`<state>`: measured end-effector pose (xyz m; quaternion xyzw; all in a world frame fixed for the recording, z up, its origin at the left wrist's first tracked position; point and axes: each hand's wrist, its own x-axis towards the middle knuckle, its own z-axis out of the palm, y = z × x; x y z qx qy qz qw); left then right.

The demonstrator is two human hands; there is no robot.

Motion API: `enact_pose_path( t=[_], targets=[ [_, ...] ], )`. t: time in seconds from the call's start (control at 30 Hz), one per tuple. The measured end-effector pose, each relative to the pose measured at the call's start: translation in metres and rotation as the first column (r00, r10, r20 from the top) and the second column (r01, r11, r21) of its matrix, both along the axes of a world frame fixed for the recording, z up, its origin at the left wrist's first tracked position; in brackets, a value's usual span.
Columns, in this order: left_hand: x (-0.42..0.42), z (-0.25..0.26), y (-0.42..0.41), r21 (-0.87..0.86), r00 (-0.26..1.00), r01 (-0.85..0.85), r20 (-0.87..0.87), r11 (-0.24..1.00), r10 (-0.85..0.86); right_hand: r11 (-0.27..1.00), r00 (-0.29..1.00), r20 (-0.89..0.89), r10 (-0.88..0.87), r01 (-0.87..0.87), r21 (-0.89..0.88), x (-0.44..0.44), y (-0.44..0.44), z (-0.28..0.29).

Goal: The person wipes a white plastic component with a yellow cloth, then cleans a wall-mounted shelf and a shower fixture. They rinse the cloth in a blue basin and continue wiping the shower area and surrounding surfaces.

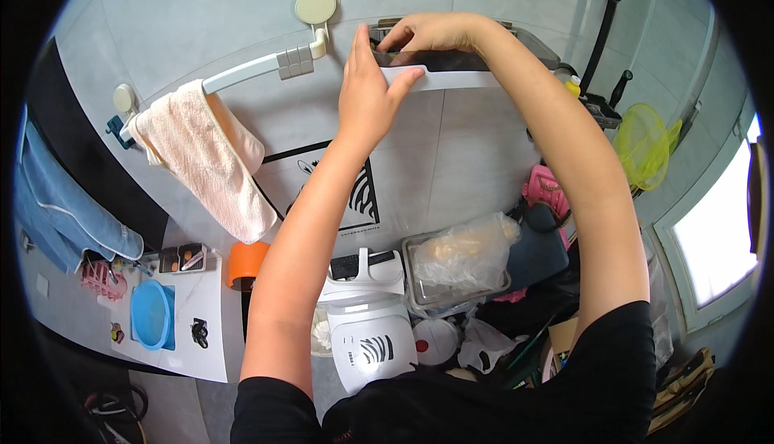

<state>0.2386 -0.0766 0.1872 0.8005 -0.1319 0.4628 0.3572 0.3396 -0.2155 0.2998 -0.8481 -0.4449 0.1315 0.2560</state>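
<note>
Both of my arms reach up to a wall-mounted storage box (453, 79) with a white lower front and a dark see-through upper part. My left hand (370, 90) rests flat against its left end, fingers pointing up and the thumb over the white front. Over the box's rim, my right hand (423, 34) dips its curled fingers into the left part of the box. The fingertips are partly hidden behind the dark front, so whether they grip something cannot be told. Small items inside are barely visible.
Left of the box, a towel rail (248, 74) carries a pale towel (205, 159). Below stand a toilet (369, 341), a metal tray (417, 296) with a plastic bag (462, 253), and a counter (208, 323) with a blue basin (150, 314). A green net (642, 146) hangs at right.
</note>
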Motion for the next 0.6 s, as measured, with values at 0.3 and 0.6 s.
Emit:
enact_pose_path(
  t=[0.3, 0.6],
  targets=[
    [-0.002, 0.0, 0.0, -0.046, 0.999, 0.027, -0.034, 0.999, -0.029, 0.983, 0.936, -0.309, 0.169, -0.183, -0.015, 0.011, -0.006, 0.005],
    [0.003, -0.003, 0.003, -0.009, 1.0, 0.021, 0.0, 1.0, -0.021, 0.959, 0.925, -0.307, 0.222, -0.265, -0.103, 0.021, -0.019, 0.014]
  ],
)
